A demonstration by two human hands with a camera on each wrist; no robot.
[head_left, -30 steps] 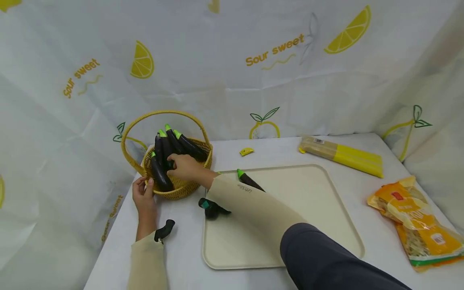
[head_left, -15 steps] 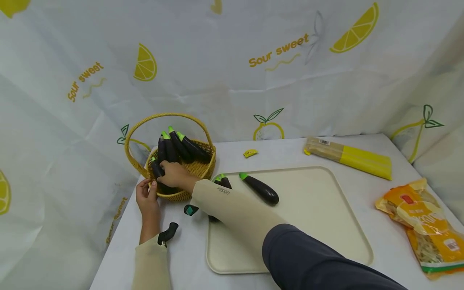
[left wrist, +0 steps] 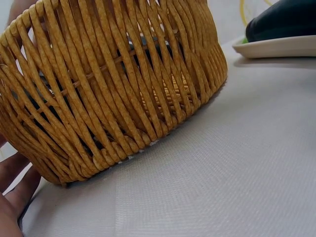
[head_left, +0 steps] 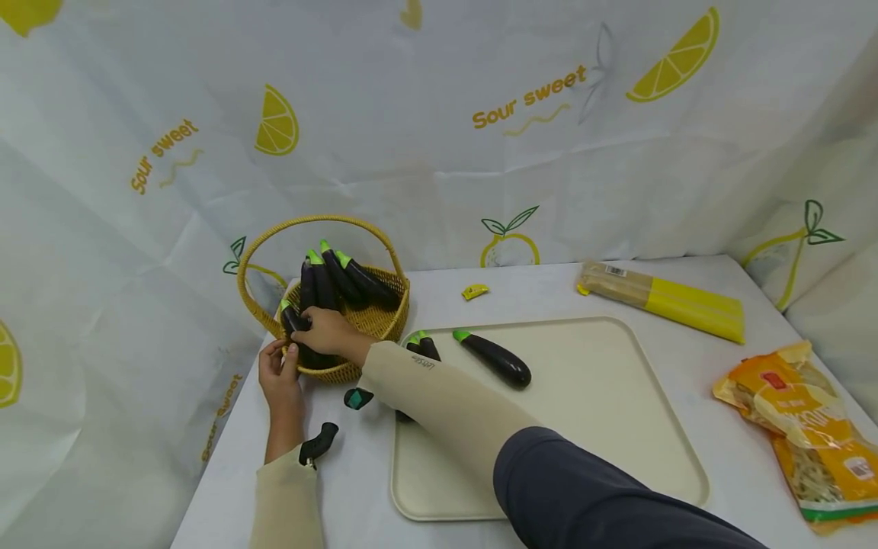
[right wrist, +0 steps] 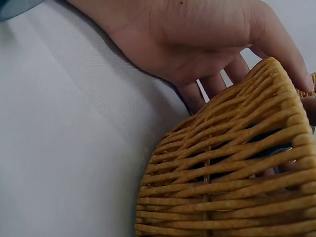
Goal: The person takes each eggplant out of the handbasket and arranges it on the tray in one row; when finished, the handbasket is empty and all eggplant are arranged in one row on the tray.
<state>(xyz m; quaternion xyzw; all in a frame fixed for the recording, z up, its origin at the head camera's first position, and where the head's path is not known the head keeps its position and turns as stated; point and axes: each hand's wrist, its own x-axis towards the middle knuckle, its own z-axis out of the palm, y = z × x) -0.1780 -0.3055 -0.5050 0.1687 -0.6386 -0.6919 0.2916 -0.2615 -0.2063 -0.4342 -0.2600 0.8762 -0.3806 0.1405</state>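
The wicker basket (head_left: 346,371) stands at the left with several eggplants inside, their green caps mostly toward the back. My left hand (head_left: 280,377) grips its near-left rim; the right wrist view shows this left hand (right wrist: 197,44) with the thumb over the rim and fingers along the outside. Reaching in from the right, my right hand (head_left: 329,333) holds the front-left eggplant (head_left: 288,313), whose lower part is hidden behind the hand. In the left wrist view, left fingers (left wrist: 24,190) touch the wicker wall (left wrist: 123,89).
A beige tray (head_left: 583,427) lies right of the basket, bearing an eggplant (head_left: 495,358) and others partly hidden by the right sleeve. Behind it is a small yellow packet (head_left: 475,291). A long yellow-and-tan package (head_left: 658,299) and an orange bag (head_left: 799,427) lie at the right.
My right hand has moved left and toward the near side of the basket, onto the front-left eggplant, which has shifted slightly. The left hand stays at the rim.
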